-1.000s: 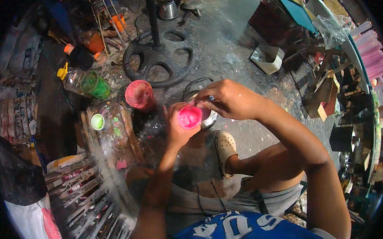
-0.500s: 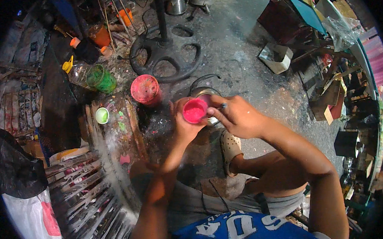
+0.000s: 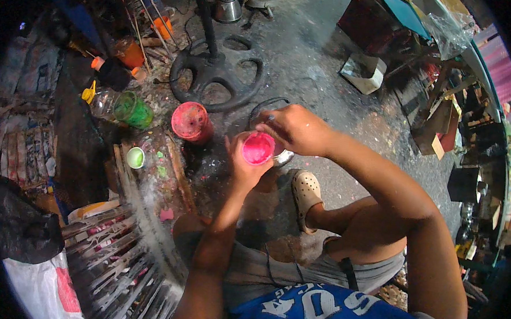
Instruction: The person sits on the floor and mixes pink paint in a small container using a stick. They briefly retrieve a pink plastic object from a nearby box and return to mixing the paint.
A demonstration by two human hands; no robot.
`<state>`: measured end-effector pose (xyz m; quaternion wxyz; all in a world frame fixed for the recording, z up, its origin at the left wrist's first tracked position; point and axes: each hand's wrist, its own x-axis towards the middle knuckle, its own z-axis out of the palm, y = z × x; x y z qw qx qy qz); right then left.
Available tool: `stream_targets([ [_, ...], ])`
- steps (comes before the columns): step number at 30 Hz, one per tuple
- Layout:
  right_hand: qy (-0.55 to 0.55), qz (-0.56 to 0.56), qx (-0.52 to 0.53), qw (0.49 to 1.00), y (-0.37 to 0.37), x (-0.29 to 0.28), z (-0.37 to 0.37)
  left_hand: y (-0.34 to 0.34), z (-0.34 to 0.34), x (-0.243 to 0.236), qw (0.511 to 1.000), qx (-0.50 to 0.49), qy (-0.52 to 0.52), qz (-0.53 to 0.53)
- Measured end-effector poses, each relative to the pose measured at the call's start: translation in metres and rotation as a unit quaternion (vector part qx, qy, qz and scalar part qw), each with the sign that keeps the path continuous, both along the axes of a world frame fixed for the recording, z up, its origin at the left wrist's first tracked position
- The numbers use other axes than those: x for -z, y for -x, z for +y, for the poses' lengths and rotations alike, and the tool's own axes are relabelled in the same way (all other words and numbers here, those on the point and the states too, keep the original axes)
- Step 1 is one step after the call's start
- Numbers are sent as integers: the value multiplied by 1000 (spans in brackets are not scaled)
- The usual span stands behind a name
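Note:
My left hand [image 3: 243, 169] is wrapped round a small cup [image 3: 258, 149] with bright pink stuff inside. Its mouth faces up toward me. At the cup's far right rim is my right hand [image 3: 299, 130], fingers bent together and pinched. Whatever they may hold is too small or hidden to make out. Beneath both hands a shiny metal pot [image 3: 284, 157] with a dark curved handle [image 3: 264, 105] stands on the floor, mostly covered from view. Left of the cup stands a red-pink stained tub [image 3: 191, 121].
A small cup with pale green contents [image 3: 135, 158], a green-stained clear container [image 3: 133, 110] and a yellow-capped bottle [image 3: 101, 102] sit at the left. Beyond is a black round stand base [image 3: 218, 76]. Whitened sticks [image 3: 117, 256] lie at lower left; a white square container [image 3: 363, 74] is far right.
My right hand has moved up and away from the cup's right side to its far rim, its fingers curling in. The left hand still holds the cup, nearly in place.

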<state>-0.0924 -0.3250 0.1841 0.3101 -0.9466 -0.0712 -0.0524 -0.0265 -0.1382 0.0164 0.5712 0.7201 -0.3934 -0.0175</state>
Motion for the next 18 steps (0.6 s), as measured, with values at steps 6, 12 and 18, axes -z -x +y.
stream_targets([
  [6,-30,60,36,997,8,-20,8,-10,14,-9,998,-23,20,61],
  [12,-51,36,17,998,-13,-18,40,-7,3,-2,998,-45,33,16],
  [18,18,45,-12,999,-15,-36,25,-9,7,8,985,-33,104,132],
])
